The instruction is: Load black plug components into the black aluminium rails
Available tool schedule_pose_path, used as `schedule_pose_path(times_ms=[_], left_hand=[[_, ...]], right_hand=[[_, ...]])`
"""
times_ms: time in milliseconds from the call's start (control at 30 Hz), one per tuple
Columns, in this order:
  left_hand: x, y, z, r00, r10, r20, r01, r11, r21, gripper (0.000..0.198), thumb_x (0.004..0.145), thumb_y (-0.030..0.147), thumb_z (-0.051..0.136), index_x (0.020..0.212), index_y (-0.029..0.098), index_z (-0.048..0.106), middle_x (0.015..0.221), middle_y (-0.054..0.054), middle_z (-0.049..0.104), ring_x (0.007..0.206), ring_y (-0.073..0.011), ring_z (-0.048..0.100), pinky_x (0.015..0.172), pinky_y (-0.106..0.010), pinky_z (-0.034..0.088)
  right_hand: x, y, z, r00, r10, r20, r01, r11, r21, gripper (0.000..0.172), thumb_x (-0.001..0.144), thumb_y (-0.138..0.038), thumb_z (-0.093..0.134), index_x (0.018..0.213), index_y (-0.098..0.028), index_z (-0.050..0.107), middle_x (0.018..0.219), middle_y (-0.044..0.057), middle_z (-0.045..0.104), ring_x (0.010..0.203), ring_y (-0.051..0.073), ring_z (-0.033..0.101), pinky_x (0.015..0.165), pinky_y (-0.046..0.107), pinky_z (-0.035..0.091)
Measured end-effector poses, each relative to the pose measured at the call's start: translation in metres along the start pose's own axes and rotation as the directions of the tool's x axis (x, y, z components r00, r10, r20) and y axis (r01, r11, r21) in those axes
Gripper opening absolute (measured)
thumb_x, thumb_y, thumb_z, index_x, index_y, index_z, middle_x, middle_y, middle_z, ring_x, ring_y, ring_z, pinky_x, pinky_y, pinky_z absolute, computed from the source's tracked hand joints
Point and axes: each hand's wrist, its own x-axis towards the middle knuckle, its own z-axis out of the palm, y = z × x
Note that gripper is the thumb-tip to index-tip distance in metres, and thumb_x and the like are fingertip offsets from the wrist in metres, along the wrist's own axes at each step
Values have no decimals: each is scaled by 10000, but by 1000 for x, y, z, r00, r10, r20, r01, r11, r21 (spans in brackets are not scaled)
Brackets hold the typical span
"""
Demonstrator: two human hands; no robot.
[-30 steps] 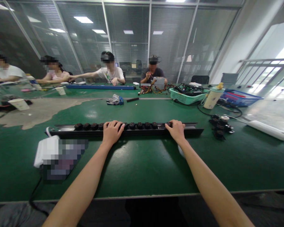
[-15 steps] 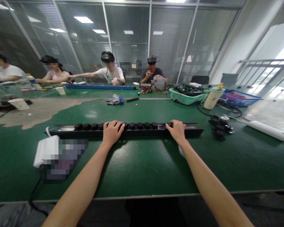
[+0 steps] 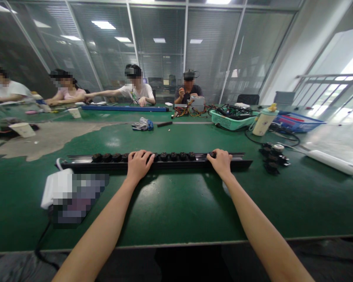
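Observation:
A long black rail lies across the green table in front of me, its channel facing up. Several black round knob-like parts sit in a row in that channel. My left hand is closed over the rail's middle, its fingers bent across the far edge and hiding some of the row. Farther right, my right hand grips a separate black round part at the channel, mostly covered by thumb and fingers. More black parts lie in a loose pile right of the rail.
Left of the rail's near side are a white box-like device with a cable and a blurred-out flat item. Beyond stand a green basket, a cream bottle and a blue basket. Several people work across the table.
My right hand has shifted very slightly to the right along the rail with the round part. My left hand stays in place on the rail.

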Motion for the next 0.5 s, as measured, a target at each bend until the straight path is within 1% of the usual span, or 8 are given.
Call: schedule_pose_path(times_ms=[500], left_hand=[[0, 0, 0, 1000, 11, -11, -11, 1000, 16, 450, 1057, 473, 344, 1117, 231, 719, 1136, -102, 722, 1113, -286, 627, 1030, -485, 339]], right_hand=[[2, 2, -5, 999, 48, 16, -48, 999, -3, 322, 885, -398, 567, 1024, -143, 708, 1109, 165, 727, 1051, 324, 564, 896, 417, 318]])
